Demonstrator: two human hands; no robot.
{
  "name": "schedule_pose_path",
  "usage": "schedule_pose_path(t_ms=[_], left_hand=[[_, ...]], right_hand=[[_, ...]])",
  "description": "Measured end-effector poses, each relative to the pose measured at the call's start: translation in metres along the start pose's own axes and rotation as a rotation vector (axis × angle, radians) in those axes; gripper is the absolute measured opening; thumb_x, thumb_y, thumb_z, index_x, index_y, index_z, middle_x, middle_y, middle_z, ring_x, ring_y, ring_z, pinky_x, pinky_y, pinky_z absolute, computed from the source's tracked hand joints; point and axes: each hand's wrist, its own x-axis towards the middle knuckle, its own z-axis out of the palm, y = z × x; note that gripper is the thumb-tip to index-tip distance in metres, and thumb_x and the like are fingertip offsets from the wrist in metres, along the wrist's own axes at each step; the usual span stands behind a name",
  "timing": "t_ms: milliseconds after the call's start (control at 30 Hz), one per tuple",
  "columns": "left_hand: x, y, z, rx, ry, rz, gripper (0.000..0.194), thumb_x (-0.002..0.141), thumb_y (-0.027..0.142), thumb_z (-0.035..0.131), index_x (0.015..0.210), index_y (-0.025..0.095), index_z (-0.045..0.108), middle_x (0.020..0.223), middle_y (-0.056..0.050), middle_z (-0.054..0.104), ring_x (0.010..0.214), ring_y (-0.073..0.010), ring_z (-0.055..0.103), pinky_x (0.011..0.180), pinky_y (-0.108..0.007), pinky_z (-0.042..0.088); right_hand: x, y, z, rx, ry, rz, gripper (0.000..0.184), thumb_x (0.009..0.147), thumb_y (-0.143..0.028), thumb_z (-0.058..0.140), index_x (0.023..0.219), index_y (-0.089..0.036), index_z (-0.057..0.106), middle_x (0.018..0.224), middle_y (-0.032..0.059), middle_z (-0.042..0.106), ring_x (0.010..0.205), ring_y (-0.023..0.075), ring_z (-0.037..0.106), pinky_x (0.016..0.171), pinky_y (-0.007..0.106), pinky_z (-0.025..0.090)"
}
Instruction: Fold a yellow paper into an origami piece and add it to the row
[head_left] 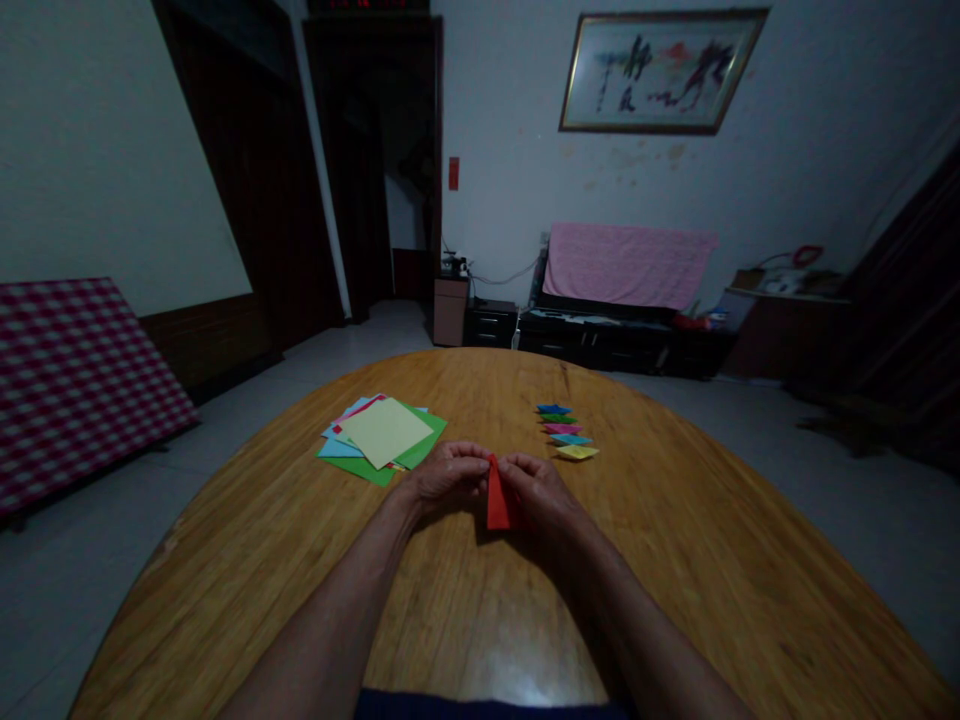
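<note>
A folded piece of red paper [502, 505] is held between my two hands above the near middle of the table. My left hand [452, 472] pinches its top edge from the left. From the right, my right hand [541, 487] grips the same top part, and its fingers cover some of the paper's right side. To the left, close to my left hand, lies a loose stack of coloured paper sheets [386, 432] with a pale yellow one on top. Several small folded paper boats [568, 429] in blue, green, pink, light blue and yellow stand in a row beyond my right hand.
The round wooden table [300, 590] fills the near view. Past its far edge stand a low black cabinet [555, 338] and something draped with a pink towel [630, 262]. A red checked cloth [82, 390] hangs at the left.
</note>
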Motion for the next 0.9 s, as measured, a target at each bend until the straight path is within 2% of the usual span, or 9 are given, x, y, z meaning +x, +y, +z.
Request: schedule_pose_path(t_ms=[100, 300, 500, 900], left_hand=[[0.0, 0.0, -0.001, -0.029, -0.021, -0.006, 0.02, 0.063, 0.015, 0.07, 0.081, 0.009, 0.066, 0.065, -0.004, 0.063, 0.051, -0.0089, 0.056, 0.052, -0.02, 0.042], [0.001, -0.003, -0.004, -0.003, -0.088, -0.003, 0.024, 0.069, 0.029, 0.072, 0.077, 0.008, 0.064, 0.061, -0.004, 0.062, 0.048, -0.0077, 0.054, 0.048, -0.019, 0.039], [0.004, -0.009, -0.008, -0.01, -0.079, -0.014, 0.024, 0.068, 0.028, 0.074, 0.079, 0.009, 0.063, 0.062, -0.004, 0.062, 0.049, -0.0084, 0.055, 0.051, -0.02, 0.04], [0.0, -0.007, -0.003, -0.02, -0.051, -0.019, 0.018, 0.068, 0.023, 0.071, 0.076, 0.011, 0.061, 0.058, -0.003, 0.06, 0.048, -0.0097, 0.054, 0.049, -0.022, 0.038]], right_hand=[[-0.001, -0.002, 0.001, 0.041, -0.016, 0.01, 0.031, 0.072, -0.048, 0.067, 0.075, -0.018, 0.062, 0.069, 0.005, 0.066, 0.055, 0.0143, 0.058, 0.054, 0.027, 0.045], [0.001, 0.0, -0.001, 0.031, -0.022, 0.019, 0.032, 0.072, -0.048, 0.067, 0.075, -0.017, 0.061, 0.069, 0.0051, 0.066, 0.056, 0.0143, 0.058, 0.054, 0.027, 0.046], [0.006, 0.006, -0.005, -0.057, -0.013, 0.032, 0.035, 0.07, -0.051, 0.067, 0.076, -0.017, 0.06, 0.069, 0.0051, 0.066, 0.057, 0.0151, 0.059, 0.055, 0.027, 0.045], [0.003, 0.004, -0.002, -0.107, -0.001, 0.038, 0.028, 0.073, -0.045, 0.064, 0.074, -0.018, 0.059, 0.07, 0.0059, 0.067, 0.057, 0.0152, 0.059, 0.055, 0.028, 0.044]])
